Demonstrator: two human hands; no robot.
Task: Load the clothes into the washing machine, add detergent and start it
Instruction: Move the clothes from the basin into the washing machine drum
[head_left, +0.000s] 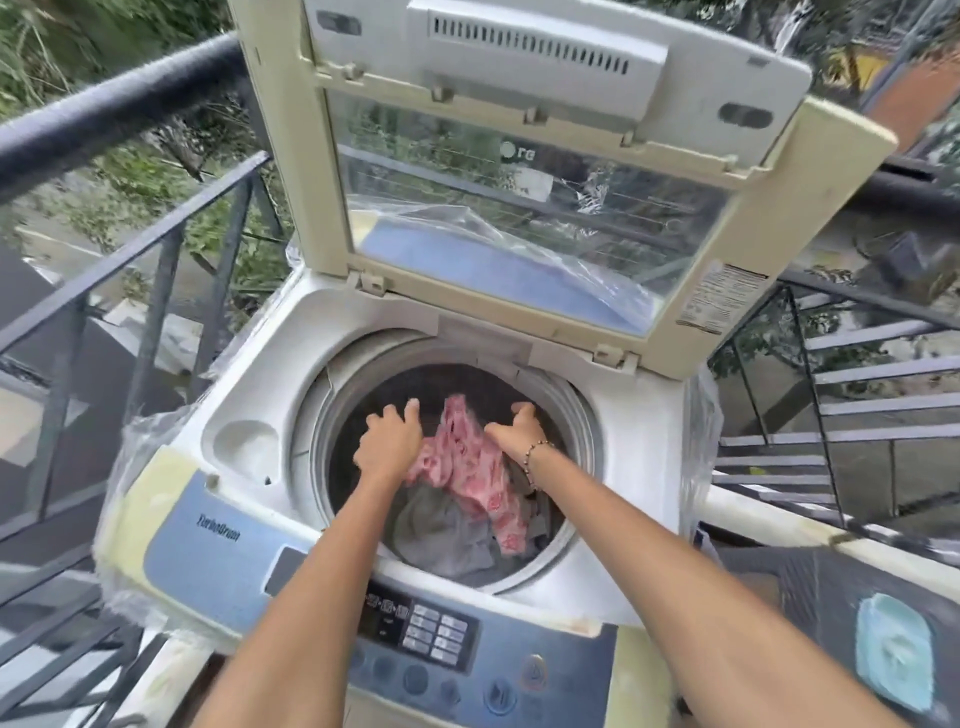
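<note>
Currently loading step: pink garment (470, 467) in drum (313, 441) atop grey clothes (441, 540). Left hand (390, 441) loose, gripping nothing. Right hand (521, 427) curled at garment edge, grasp unclear. Next: detergent (not visible), shut lid (291, 156), start via control panel (431, 629).

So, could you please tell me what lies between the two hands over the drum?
A pink cloth lies between the left hand and the right hand, on top of grey clothes in the drum, as the head view shows.

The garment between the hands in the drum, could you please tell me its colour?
The garment is pink with a paler mottled print; head view.
</note>
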